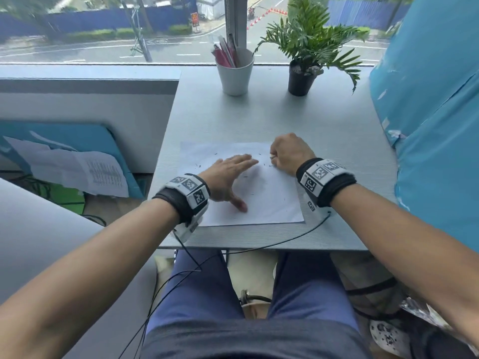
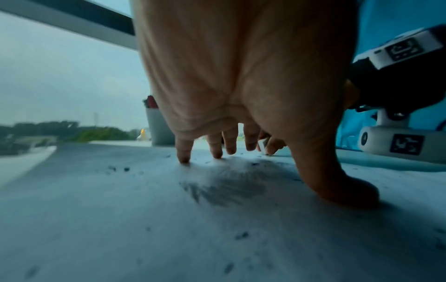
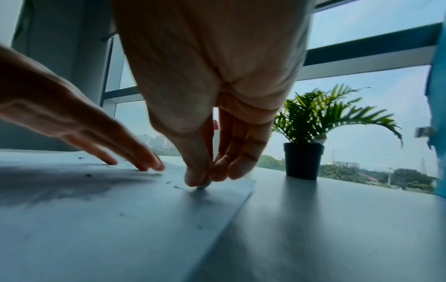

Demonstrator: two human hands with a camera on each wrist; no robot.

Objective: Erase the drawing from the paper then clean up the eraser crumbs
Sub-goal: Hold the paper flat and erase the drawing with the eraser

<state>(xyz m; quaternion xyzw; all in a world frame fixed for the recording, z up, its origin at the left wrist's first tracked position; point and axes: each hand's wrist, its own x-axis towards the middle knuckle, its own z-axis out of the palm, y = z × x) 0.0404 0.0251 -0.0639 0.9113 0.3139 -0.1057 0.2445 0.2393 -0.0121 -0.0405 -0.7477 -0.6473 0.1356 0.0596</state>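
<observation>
Eraser (image 3: pixel 204 185) (pinched, right hand (image 1: pixel 290 154)) near paper's (image 1: pixel 272 203) far-right edge; crumbs (image 1: pixel 198 165) beside

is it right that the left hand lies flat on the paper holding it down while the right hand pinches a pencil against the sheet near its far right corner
Not quite. The right hand pinches a small eraser, not a pencil; the right wrist view shows its stubby tip pressed to the paper near the far right corner. The rest holds: the left hand lies spread on the sheet, holding it down amid eraser crumbs.
</observation>
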